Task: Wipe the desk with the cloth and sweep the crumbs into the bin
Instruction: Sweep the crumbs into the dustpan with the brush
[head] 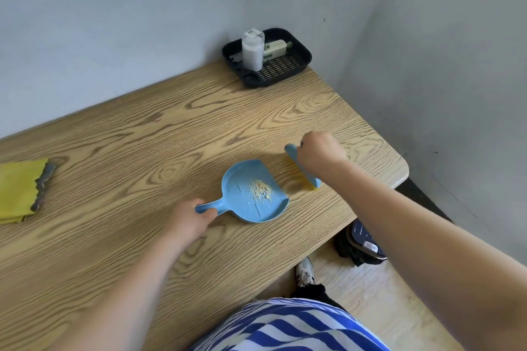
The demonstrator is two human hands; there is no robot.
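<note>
A blue dustpan [251, 205] lies flat on the wooden desk [142, 151], with a small heap of pale crumbs [260, 189] inside it. My left hand [189, 222] grips the pan's short handle. My right hand [319, 151] grips a small blue brush [302, 171] whose yellowish bristles touch the desk just right of the pan's open edge. A folded yellow cloth [20, 191] with a grey edge lies at the desk's far left. A dark bin [362, 242] stands on the floor under the desk's right end, partly hidden by my right arm.
A black perforated tray [296, 65] sits in the desk's back corner by the wall, holding a clear white-filled container [252, 50] and a pale flat item. The desk's rounded right corner is near my right hand. A shoe [305, 272] shows on the floor.
</note>
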